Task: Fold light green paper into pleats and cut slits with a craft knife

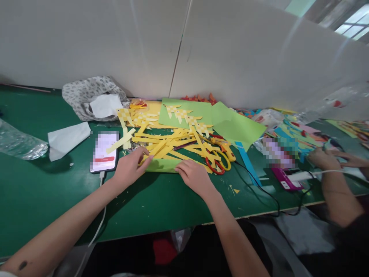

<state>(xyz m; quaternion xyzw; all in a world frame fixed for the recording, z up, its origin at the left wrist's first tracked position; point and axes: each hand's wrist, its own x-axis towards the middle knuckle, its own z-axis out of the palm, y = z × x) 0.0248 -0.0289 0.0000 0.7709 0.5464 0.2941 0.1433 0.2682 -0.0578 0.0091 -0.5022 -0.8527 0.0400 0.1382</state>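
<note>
A narrow green paper strip [163, 165], which looks folded, lies near the front of a heap of yellow paper strips [164, 144]. At its left end is my left hand [129, 167], fingers bent and apart, one touching the strip's edge. My right hand [194, 177] has its fingers closed together on the right end of the strip; the thumb is hidden. Behind the heap, several yellow-and-white checkered woven fish shapes [181, 114] rest on a green paper sheet [198, 109]. Scissors with red and yellow handles [227, 156] and a yellow glue gun [223, 145] lie right of the heap.
A charging phone [105, 152] lies left of my hand, near a white paper [69, 138] and a plastic bottle [21, 142]. A patterned cloth bag [77, 96] stands behind. On the right are a purple power strip [286, 181], black cords, and another person's hands [324, 158].
</note>
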